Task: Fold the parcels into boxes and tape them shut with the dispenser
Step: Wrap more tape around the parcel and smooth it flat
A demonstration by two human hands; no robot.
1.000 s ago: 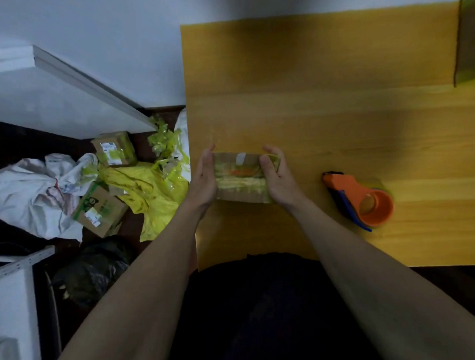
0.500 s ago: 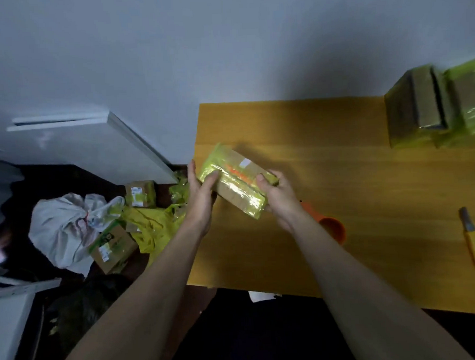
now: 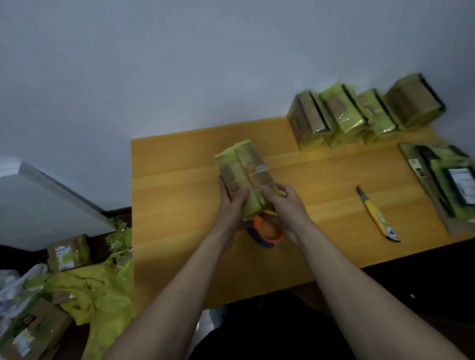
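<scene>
Where the grey wall (image 3: 197, 58) ends, taped boxes (image 3: 365, 112) line the wooden table (image 3: 177, 210).

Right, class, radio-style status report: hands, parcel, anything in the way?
Left hand and right hand both grip taped parcel, lifted over table. Tape dispenser lies beneath the hands. Knife off right, apart.

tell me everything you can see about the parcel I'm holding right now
The parcel is a brown cardboard box wrapped in glossy yellow-green tape, with a small white label on one face. It is raised above the wooden table, long axis pointing away. The left hand and right hand grip its near end.
</scene>
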